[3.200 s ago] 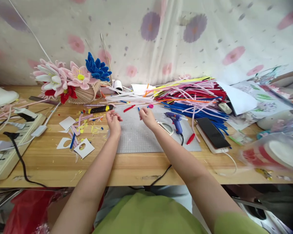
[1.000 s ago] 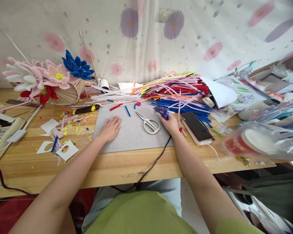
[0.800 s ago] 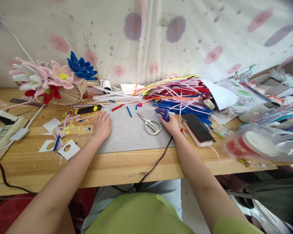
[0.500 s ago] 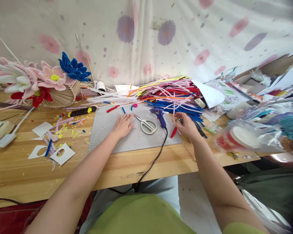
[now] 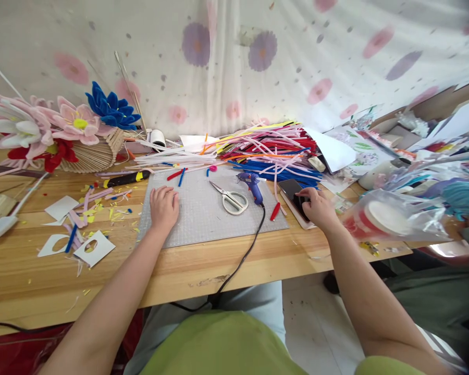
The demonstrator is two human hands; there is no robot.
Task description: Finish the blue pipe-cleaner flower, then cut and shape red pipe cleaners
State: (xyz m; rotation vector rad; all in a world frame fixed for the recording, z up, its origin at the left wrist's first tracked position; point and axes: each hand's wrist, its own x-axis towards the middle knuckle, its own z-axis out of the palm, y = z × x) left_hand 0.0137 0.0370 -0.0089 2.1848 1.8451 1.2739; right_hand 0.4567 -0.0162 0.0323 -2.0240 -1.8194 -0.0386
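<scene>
On the left part of the grey cutting mat (image 5: 207,221), my left hand (image 5: 164,208) lies flat with its fingers out and holds nothing. A short red fuzzy stem (image 5: 174,174) and a short blue stem (image 5: 182,177) lie just beyond its fingertips. My right hand (image 5: 319,208) is over a dark-screened phone (image 5: 290,188), with a fingertip touching or very close to the screen. Its other fingers are loosely bent and partly hidden. Between the hands lie scissors (image 5: 234,202) with pale handles and a blue glue gun (image 5: 252,187). A red piece (image 5: 275,211) rests at the mat's right edge.
Piled fuzzy stems (image 5: 269,146) lie at the back. Fuzzy flowers (image 5: 80,122) stand at the left, above paper scraps (image 5: 95,249). A bagged red-and-white cup (image 5: 383,219) is at the right. The glue gun's black cord (image 5: 246,255) crosses the table's front edge.
My left hand has slid left, away from the scissors. My right hand has shifted right, uncovering the phone. The blue stem now lies against or near the red stem. The view has shifted slightly.
</scene>
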